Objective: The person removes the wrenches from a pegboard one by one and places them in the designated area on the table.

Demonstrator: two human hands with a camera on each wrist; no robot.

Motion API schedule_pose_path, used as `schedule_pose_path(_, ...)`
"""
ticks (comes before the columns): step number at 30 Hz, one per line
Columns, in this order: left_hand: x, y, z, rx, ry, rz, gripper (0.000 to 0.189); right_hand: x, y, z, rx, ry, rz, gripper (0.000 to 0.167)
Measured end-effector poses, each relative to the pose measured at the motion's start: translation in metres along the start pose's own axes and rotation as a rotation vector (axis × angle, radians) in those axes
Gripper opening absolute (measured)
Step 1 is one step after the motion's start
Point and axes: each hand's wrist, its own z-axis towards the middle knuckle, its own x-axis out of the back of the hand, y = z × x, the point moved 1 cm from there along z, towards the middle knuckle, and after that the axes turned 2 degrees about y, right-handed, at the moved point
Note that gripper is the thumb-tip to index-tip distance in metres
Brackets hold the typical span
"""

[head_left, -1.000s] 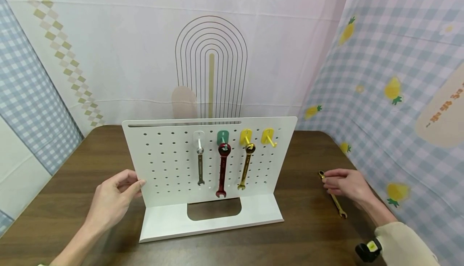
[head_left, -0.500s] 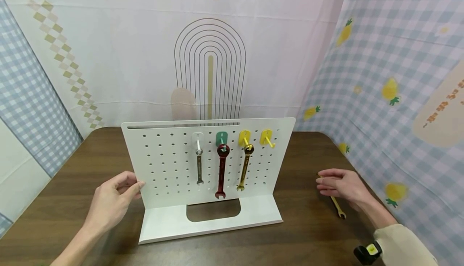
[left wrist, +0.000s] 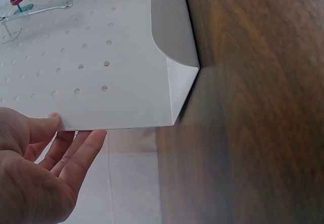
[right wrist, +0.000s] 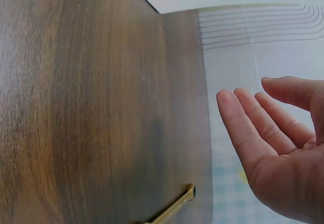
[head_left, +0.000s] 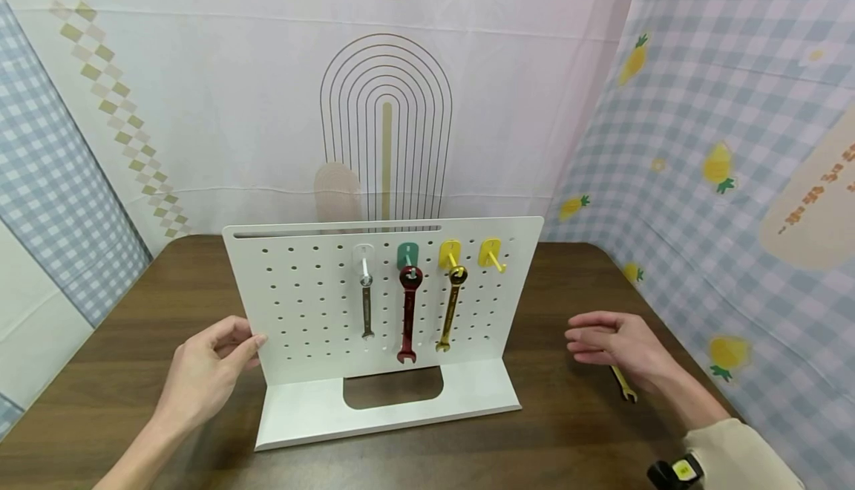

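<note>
A white pegboard stand [head_left: 300, 373] stands on the table. My left hand [head_left: 203, 367] pinches its left edge, thumb on the front face and fingers behind, as the left wrist view shows. Three combination wrenches hang from hooks: a small silver wrench [head_left: 367, 308], a red wrench [head_left: 409, 315] on a green hook, and a gold wrench [head_left: 450, 312] on a yellow hook. The rightmost yellow hook [head_left: 492, 252] bears nothing. My right hand [head_left: 621, 345] hovers right of the board, fingers extended, holding nothing. Partly hidden under it, another gold wrench [right wrist: 174, 208] lies on the table.
The brown wooden table [head_left: 554, 430] reaches to patterned cloth walls [head_left: 681, 200] at the back and sides. A low base plate [head_left: 300, 417] with a cut-out juts forward from the pegboard. A black wrist strap [head_left: 676, 473] sits by the right sleeve.
My right hand has moved away from the gold wrench on the table, leftward toward the board, leaving the wrench lying there. The left hand keeps its hold on the board's edge.
</note>
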Motion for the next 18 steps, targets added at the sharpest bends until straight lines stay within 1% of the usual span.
schedule_pose_path(9,0.0,0.0,0.0,-0.004,0.002,-0.003,0.013,-0.007,-0.003,-0.002,0.015,-0.018,0.006,0.031)
schedule_pose_path(12,0.0,0.001,0.0,-0.01,0.007,-0.008,0.012,-0.01,-0.005,-0.002,0.014,-0.017,0.009,0.031)
schedule_pose_path(18,0.0,0.0,0.0,-0.009,0.007,-0.011,0.012,-0.014,-0.008,-0.003,0.031,-0.045,0.007,0.032)
